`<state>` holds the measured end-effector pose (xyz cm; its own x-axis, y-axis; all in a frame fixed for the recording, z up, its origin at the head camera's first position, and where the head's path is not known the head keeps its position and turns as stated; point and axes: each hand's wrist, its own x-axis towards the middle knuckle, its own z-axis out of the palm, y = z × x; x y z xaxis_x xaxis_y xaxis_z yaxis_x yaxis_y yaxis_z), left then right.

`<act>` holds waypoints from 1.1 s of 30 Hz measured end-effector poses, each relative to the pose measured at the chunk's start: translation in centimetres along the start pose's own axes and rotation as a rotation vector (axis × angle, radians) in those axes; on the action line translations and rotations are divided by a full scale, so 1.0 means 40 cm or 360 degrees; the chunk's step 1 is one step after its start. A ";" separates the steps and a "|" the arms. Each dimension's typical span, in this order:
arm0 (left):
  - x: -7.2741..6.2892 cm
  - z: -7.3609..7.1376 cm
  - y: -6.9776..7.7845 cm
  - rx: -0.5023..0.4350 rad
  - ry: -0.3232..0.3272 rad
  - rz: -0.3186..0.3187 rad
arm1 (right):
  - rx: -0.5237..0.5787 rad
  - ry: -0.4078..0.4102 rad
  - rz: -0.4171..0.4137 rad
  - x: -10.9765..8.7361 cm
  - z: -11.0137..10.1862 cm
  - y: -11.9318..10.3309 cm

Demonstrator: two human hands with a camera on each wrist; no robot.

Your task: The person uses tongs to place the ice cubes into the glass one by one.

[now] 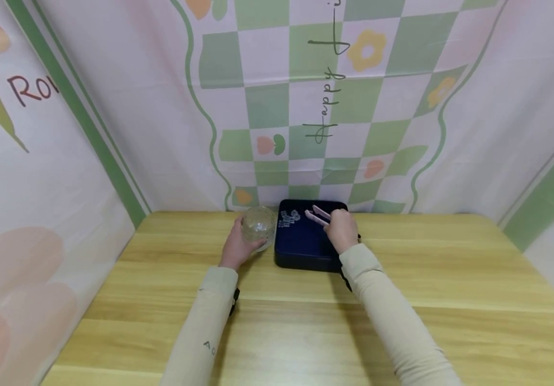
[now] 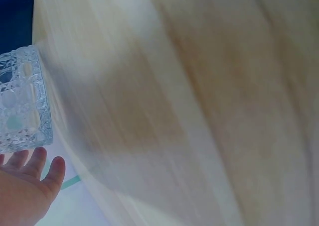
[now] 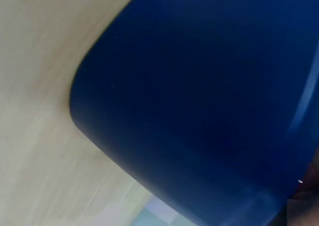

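My left hand [image 1: 240, 246] grips a clear patterned glass bowl [image 1: 259, 224] from its left side, thumb along the near edge. Close up in the left wrist view, the fingertips [image 2: 54, 172] meet the ribbed wall of the glass bowl [image 2: 25, 99]. On the right, my right hand [image 1: 342, 230] holds pale pink tongs [image 1: 319, 215] over a dark blue tray [image 1: 305, 252]. The tongs' tips are parted, near a small cluster of clear or whitish pieces [image 1: 287, 219] at the tray's left; their kind is too small to tell. Only the tray's blue wall [image 3: 189, 96] fills the right wrist view.
The bowl stands close beside the tray's left wall, on a wooden table [image 1: 286, 327]. A patterned cloth backdrop [image 1: 305, 107] hangs right behind the tray and the table's far edge. More cloth hangs at the left and right sides.
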<state>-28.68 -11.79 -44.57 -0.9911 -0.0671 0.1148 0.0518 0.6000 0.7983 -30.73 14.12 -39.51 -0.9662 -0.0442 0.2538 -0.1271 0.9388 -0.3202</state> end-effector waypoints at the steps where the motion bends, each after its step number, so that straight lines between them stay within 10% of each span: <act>1: -0.001 0.000 0.000 -0.0006 0.0000 -0.0003 | -0.0006 -0.0008 0.0001 0.000 0.002 0.000; 33: -0.004 -0.001 0.007 -0.0014 -0.0003 -0.0030 | 0.0013 -0.0051 -0.0099 0.007 0.024 0.002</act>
<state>-28.52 -11.65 -44.33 -0.9922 -0.0766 0.0984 0.0343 0.5913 0.8057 -31.21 13.84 -40.35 -0.9631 -0.1135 0.2440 -0.1889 0.9310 -0.3123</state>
